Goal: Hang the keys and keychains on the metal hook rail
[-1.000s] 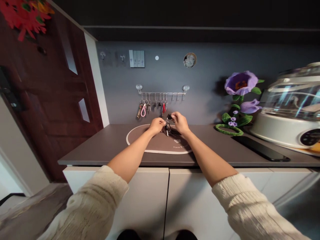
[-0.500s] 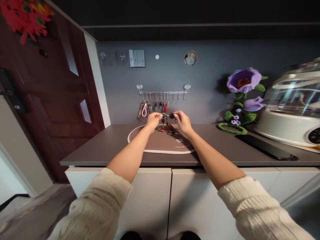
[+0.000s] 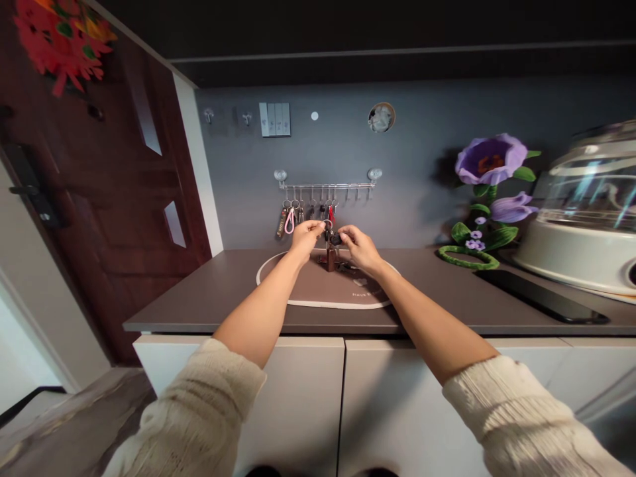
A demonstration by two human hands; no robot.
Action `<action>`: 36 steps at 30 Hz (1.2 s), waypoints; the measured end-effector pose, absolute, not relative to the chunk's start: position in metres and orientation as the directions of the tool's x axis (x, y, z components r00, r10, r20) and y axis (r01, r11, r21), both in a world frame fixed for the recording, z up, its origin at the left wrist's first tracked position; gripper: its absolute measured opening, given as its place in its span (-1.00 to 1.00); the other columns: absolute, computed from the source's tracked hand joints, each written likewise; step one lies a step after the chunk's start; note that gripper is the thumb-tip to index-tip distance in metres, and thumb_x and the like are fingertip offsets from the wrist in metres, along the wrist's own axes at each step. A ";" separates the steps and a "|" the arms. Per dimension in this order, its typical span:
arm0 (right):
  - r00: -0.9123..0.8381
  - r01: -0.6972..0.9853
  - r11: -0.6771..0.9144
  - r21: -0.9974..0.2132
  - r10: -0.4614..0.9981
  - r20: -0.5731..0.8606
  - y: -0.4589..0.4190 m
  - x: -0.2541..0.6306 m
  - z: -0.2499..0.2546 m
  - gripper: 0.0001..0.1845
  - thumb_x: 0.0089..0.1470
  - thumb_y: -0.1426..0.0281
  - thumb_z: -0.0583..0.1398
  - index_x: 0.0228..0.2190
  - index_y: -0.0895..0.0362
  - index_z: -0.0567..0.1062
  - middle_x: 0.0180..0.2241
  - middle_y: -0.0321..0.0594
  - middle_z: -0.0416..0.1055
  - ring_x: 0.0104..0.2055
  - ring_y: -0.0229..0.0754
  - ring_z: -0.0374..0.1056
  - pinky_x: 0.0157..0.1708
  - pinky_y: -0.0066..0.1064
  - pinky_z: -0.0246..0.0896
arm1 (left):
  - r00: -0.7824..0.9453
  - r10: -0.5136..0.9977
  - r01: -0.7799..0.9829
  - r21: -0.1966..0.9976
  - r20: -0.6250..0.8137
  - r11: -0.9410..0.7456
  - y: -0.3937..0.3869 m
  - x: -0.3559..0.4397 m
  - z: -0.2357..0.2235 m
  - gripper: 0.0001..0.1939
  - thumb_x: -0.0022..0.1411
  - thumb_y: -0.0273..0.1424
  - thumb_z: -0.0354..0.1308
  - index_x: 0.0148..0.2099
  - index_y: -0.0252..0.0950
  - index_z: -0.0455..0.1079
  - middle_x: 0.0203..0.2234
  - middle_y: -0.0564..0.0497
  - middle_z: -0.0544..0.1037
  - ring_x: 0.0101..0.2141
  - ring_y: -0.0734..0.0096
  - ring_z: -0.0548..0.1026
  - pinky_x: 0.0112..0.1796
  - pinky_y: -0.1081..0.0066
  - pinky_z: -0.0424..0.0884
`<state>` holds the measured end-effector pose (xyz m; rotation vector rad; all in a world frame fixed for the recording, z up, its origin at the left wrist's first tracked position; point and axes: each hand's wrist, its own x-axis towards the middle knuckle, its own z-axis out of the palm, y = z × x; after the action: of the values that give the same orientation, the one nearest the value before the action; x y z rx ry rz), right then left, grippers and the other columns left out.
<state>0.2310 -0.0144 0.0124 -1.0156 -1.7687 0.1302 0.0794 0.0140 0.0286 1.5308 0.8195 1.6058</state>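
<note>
My left hand (image 3: 307,240) pinches the metal ring of a bunch of keys (image 3: 328,232), held above the brown mat (image 3: 308,288). At the right side of the bunch, my right hand (image 3: 362,246) has thumb and fingers closed on a dark key head. A brown strap-like fob (image 3: 330,260) hangs down from the bunch between the hands. More small metal items lie on the mat behind it, too small to name. Behind the hands, several keys with a pink loop (image 3: 289,221) and a red tag (image 3: 331,213) hang from the hook rail (image 3: 328,186).
A purple flower ornament (image 3: 491,162), a black phone (image 3: 541,296) and a white appliance with a clear cover (image 3: 581,245) stand or lie on the right of the counter (image 3: 193,291). A dark red door (image 3: 114,199) is at left; a dark cabinet (image 3: 348,33) overhangs.
The brown fob, slanted before, now hangs straight down. My right hand has moved slightly closer to the left, and the dark key head now sits nearer the ring. The view has shifted a little.
</note>
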 end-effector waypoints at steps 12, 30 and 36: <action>-0.028 0.371 0.691 -0.620 0.676 0.736 -0.024 0.222 0.021 -0.74 0.00 0.20 0.09 -0.35 0.14 0.37 -0.36 -0.26 0.36 -0.34 -0.28 0.22 -0.24 -0.41 0.12 | 0.068 0.812 -0.122 0.813 0.579 -0.569 0.004 0.084 0.032 -0.88 0.00 -0.43 0.16 -0.37 -0.38 0.42 -0.55 0.07 0.46 -0.49 0.58 0.33 -0.37 0.51 0.25; 0.051 0.180 0.688 -0.704 0.708 0.705 -0.015 0.229 0.020 -0.71 -0.12 0.17 0.17 -0.47 0.16 0.36 -0.51 -0.33 0.28 -0.44 -0.33 0.17 -0.37 -0.45 0.11 | 0.073 0.778 -0.102 0.781 0.624 -0.617 0.008 0.089 0.024 -0.74 0.00 -0.25 0.14 -0.34 -0.37 0.40 -0.53 0.04 0.46 -0.52 0.55 0.33 -0.40 0.49 0.26; 0.165 0.180 0.648 -0.740 0.722 0.672 -0.006 0.241 0.030 -0.71 -0.13 0.17 0.16 -0.45 0.15 0.33 -0.55 -0.36 0.27 -0.50 -0.35 0.17 -0.43 -0.47 0.12 | 0.056 0.751 0.219 0.726 0.658 -0.652 0.012 0.090 0.013 -0.67 0.14 -0.19 -0.03 -0.41 -0.36 0.35 -0.57 0.03 0.43 -0.52 0.52 0.34 -0.42 0.50 0.23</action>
<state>0.2412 -0.0061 0.0304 -0.8279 -1.3838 0.4568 0.0897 0.0120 0.0127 1.9053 0.9685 1.6284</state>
